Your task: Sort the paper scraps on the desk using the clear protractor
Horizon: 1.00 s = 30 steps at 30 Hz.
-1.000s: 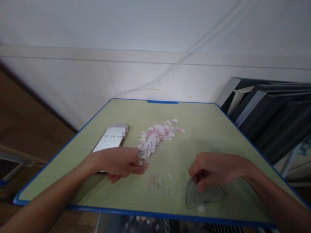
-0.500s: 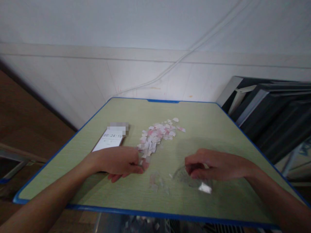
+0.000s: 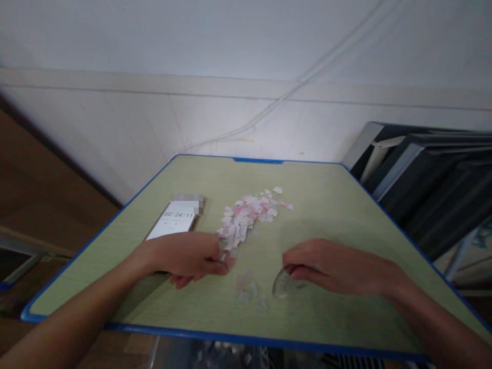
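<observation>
My left hand (image 3: 196, 256) is closed, thumb and forefinger pinching a small pinkish paper scrap (image 3: 229, 260) at the near end of a pile of white and pink paper scraps (image 3: 246, 215). On the right of the table, my right hand (image 3: 326, 266) is closed on a clear plastic piece (image 3: 278, 283) with a curved rim. Much of that piece is hidden under the fingers, and its kind does not show. Between the hands lie a few translucent scraps (image 3: 246, 287), some pinkish. A phone (image 3: 172, 218) with a running timer lies partly under my left wrist.
The pale green table (image 3: 315, 189) has a blue edge and stands against a white wall (image 3: 215, 113). Dark folded panels (image 3: 430, 179) lean at the right. A brown board (image 3: 49, 174) stands at the left. Below the near edge is a container (image 3: 172, 353) with small bits.
My right hand has moved slightly left and turned, bringing the clear plastic piece with it; its bright glint beneath the hand is gone. My left hand stays in place.
</observation>
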### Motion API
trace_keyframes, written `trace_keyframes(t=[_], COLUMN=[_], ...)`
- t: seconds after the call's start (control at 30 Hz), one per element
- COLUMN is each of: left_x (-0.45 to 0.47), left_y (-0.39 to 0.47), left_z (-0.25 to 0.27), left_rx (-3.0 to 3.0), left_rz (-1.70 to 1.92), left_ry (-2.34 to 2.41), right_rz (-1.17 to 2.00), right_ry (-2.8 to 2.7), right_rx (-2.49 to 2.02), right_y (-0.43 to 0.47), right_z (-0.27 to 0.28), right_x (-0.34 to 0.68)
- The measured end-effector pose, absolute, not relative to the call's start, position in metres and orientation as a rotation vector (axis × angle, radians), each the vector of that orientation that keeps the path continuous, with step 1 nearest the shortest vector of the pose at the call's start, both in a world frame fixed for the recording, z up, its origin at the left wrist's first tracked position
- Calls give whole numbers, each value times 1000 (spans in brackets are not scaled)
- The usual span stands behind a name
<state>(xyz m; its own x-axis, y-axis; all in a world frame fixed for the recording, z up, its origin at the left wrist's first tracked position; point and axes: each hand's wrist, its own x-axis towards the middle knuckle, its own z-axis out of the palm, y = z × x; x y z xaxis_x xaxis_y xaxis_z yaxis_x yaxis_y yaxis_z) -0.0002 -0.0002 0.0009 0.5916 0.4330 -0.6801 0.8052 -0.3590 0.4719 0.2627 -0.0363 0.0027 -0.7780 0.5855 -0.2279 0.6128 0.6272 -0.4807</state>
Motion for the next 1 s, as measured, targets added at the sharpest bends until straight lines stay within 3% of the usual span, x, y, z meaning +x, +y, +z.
trace_keyframes(t=[0.43, 0.77, 1.0], left_x=[-4, -2, -4], left_y=[0, 0, -2], left_z=[-4, -2, -1], left_rx=[1967, 1986, 2021], left_rz=[-583, -574, -535], left_ry=[1019, 1008, 987], right_rz=[-1049, -1413, -1447], right_ry=[2447, 2242, 2436], right_rx=[985, 749, 801], right_y=[-39, -31, -27], right_z=[7, 2, 4], right_x=[273, 278, 281])
